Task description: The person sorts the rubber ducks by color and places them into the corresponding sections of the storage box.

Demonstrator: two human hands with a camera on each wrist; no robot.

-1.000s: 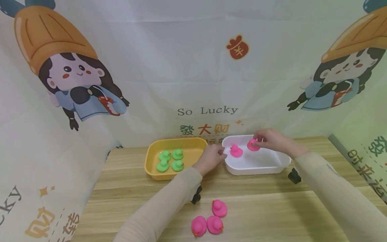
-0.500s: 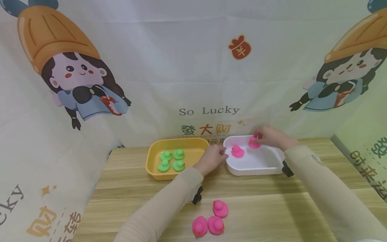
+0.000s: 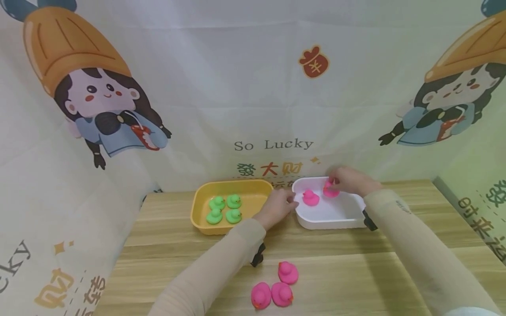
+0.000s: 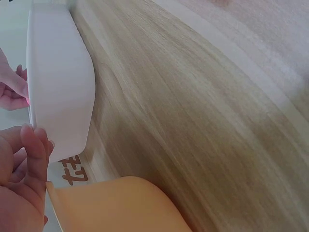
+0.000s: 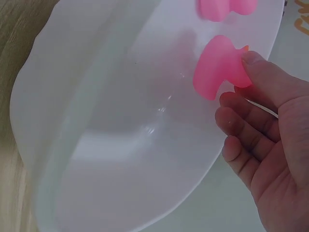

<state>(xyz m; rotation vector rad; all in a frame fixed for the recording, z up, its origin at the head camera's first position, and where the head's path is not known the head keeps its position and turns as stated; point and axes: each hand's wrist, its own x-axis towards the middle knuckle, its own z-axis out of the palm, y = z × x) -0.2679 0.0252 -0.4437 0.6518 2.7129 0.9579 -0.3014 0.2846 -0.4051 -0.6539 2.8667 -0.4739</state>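
Note:
In the head view my right hand [image 3: 353,180] is over the back of a white plastic tub [image 3: 336,223]. Thumb and fingers pinch a pink rubber duck [image 5: 215,67] by its head. Beside it in the tub sits another pink duck [image 3: 311,198]. My left hand [image 3: 276,206] is at the tub's left end, its thumb and fingers [image 4: 36,145] gripping the rim. Three pink ducks [image 3: 282,294] stand close together on the table near the front. To the left, several green ducks [image 3: 234,216] sit in a yellow tub [image 3: 201,226].
Both tubs stand side by side at the back of a wood-grain table [image 3: 170,245], near a printed cloth backdrop [image 3: 221,87]. Black wrist devices show by each sleeve, the left one [image 3: 258,255] low over the table.
My right hand has shifted slightly with the pink duck, first back and then forward, lower toward the other duck in the tub. The left hand keeps its place at the rim.

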